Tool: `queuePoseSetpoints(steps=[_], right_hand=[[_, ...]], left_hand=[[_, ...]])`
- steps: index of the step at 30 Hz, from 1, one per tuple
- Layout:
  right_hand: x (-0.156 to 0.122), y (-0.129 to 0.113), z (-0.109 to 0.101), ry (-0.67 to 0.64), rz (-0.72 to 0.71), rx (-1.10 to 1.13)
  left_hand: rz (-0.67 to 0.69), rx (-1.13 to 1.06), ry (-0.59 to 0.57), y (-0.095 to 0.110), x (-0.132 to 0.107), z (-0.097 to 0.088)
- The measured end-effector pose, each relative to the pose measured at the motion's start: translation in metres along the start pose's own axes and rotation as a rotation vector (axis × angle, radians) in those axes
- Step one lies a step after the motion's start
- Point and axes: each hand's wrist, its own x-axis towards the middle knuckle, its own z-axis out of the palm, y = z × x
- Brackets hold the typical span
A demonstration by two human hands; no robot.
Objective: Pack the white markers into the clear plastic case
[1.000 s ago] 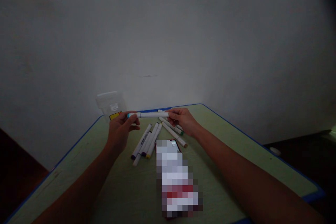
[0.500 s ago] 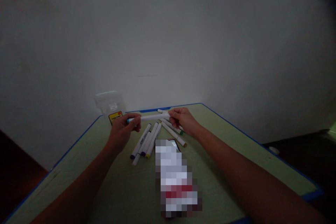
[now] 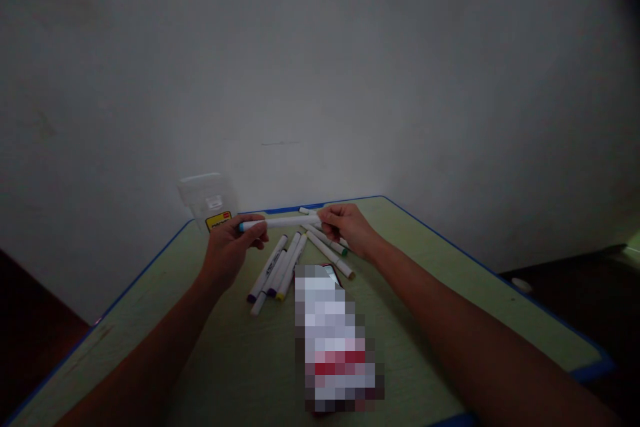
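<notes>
A white marker (image 3: 290, 221) with a blue end is held level above the table, stretched between both hands. My left hand (image 3: 234, 240) pinches it near the blue end. Around the opposite end, the fingers of my right hand (image 3: 347, 227) are closed, hiding its tip. Below the hands lie several white markers (image 3: 270, 270), some with purple or yellow ends, fanned out on the tabletop. Under my right hand, another marker (image 3: 330, 252) lies slanted, close to one with a green end (image 3: 343, 251).
Behind my left hand stands a clear plastic container (image 3: 203, 193) with a yellow label. A blurred-out, phone-like object (image 3: 333, 340) lies at the table's front middle. The pale green table (image 3: 240, 367) has a blue edge and meets a grey wall (image 3: 320, 80).
The held marker has shifted very slightly left, and more of its blue end shows at my left hand. Both hands keep their grip; the loose markers lie as before.
</notes>
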Motion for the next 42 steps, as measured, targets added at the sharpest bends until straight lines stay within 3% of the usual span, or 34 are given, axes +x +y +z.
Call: queuePoseSetpoints(steps=[10,24,35,42], right_hand=[[0.0036,0.0013,-0.0067,0.09,0.035,0.157],[0.004,0.0024,-0.0077,0.139,0.039,0.161],[0.0007,0.0004,-0.0029,0.092,0.114,0.138],[-0.0003,-0.0015,0.0005,0.05,0.085,0.147]], left_hand=[[-0.041,-0.084,0.077,-0.0012,0.0029,-0.0033],[0.011,-0.089,0.117,0.0007,0.0024,-0.0044],[0.001,-0.134,0.035,0.0058,-0.0002,0.0001],[-0.014,0.039,-0.068,-0.0025,-0.001,0.0009]])
